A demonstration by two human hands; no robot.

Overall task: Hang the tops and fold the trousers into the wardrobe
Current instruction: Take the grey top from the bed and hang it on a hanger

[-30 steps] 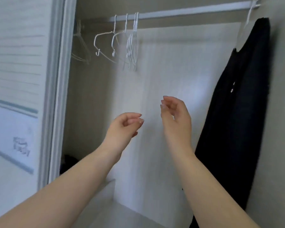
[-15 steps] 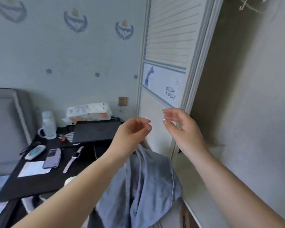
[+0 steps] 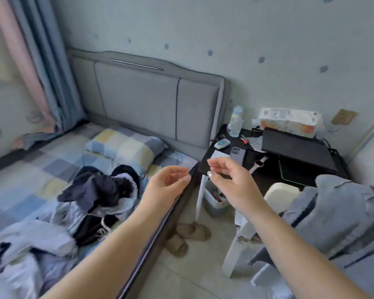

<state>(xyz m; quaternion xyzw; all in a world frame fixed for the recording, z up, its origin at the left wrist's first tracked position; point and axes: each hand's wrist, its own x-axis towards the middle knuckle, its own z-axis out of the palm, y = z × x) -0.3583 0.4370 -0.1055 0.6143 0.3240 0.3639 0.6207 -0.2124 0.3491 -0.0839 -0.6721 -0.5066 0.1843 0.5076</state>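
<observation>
Since the earlier frames the view turns away from the wardrobe toward the bed point(image 3: 52, 160). Both hands are raised and hold nothing: the left hand point(image 3: 166, 186) and the right hand point(image 3: 229, 182) have loosely curled, relaxed fingers. On the bed, left of the black desk point(image 3: 300, 169), lies a pile of dark and pale clothes point(image 3: 99, 197). Right of the desk, a grey-blue garment point(image 3: 341, 216) is draped. Judging from this, much hanging and folding remains.

Soft, cool daylight from the curtain point(image 3: 30, 67) side, left; shadows faint. Slight blur overall, worse at corners. Wide-angle bowing at edges. No glare.
</observation>
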